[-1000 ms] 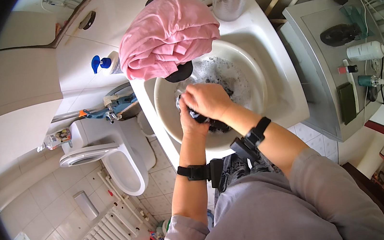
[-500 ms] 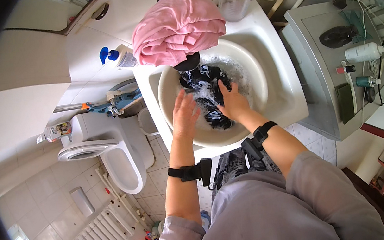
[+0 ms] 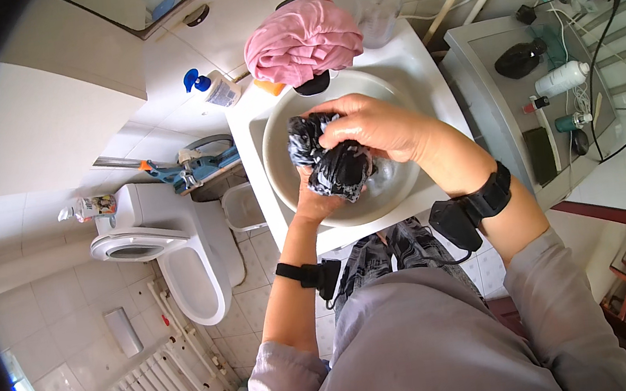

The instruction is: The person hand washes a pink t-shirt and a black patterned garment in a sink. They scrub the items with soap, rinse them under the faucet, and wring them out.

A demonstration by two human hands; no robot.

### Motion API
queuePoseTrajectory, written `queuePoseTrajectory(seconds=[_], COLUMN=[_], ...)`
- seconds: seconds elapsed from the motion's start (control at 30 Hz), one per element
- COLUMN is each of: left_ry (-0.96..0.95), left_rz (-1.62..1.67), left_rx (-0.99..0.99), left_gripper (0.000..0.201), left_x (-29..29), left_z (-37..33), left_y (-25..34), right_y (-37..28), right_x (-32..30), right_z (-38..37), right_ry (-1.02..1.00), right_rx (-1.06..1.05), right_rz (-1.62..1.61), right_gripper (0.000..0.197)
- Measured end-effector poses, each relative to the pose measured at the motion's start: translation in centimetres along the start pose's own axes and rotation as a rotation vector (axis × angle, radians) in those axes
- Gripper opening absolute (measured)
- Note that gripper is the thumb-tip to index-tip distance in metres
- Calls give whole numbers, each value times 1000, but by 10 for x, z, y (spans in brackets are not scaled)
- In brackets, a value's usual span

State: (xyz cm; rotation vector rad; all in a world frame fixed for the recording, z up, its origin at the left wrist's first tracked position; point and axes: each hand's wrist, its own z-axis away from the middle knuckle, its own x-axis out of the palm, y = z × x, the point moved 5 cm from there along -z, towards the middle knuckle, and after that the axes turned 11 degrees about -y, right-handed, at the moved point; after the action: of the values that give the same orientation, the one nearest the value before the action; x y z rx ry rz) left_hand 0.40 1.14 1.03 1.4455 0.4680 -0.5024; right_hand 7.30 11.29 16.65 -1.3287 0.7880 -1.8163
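Note:
A wet black-and-white patterned cloth [image 3: 341, 166], bunched up and streaked with suds, is lifted over the round off-white basin [image 3: 274, 161]. My right hand [image 3: 383, 127] grips it from above and the right, with the thumb pressed into the folds. Underneath and to the left, my left hand [image 3: 318, 201] supports the bundle, most of its fingers hidden by it. Foamy water [image 3: 385, 176] shows in the basin below. Behind the basin, a pink cloth [image 3: 305, 42] is heaped over something dark that is mostly hidden.
The basin sits in a white sink [image 3: 426, 93]. A pump bottle with a blue top [image 3: 222, 90] and a clear pump bottle [image 3: 380, 16] flank the pink cloth. At right is a grey cabinet [image 3: 485, 94] with bottles and cords on top; a toilet [image 3: 197, 278] stands at left.
Both hands, apart over the basin before, have closed on the black cloth and raised it out of the water in a bundle. My right forearm has swung outward to the right.

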Motion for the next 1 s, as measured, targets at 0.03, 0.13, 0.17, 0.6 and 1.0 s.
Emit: queuePoseTrajectory(seconds=[0.03,0.13,0.17,0.6,1.0], left_ry=[75,339,388,187,44], left_rz=[-17,592,792,208,2000], left_rx=[33,-34,-67,-88,-282], left_gripper=[83,53,51,50,87], left_x=[-5,-10,-11,-15,32], left_z=[-1,-1,2,-21,23], left_y=[9,4,-2,49,14], right_y=[-3,-2,1,177,132], right_x=[3,2,-5,-49,-23], right_z=[1,7,9,13,12], right_ry=[-11,-22,-9,-5,-210], right_rx=[-31,-102,-137,93,-157], right_rz=[-47,-204,-276,-1106,-1610], right_gripper=[34,25,23,109,71])
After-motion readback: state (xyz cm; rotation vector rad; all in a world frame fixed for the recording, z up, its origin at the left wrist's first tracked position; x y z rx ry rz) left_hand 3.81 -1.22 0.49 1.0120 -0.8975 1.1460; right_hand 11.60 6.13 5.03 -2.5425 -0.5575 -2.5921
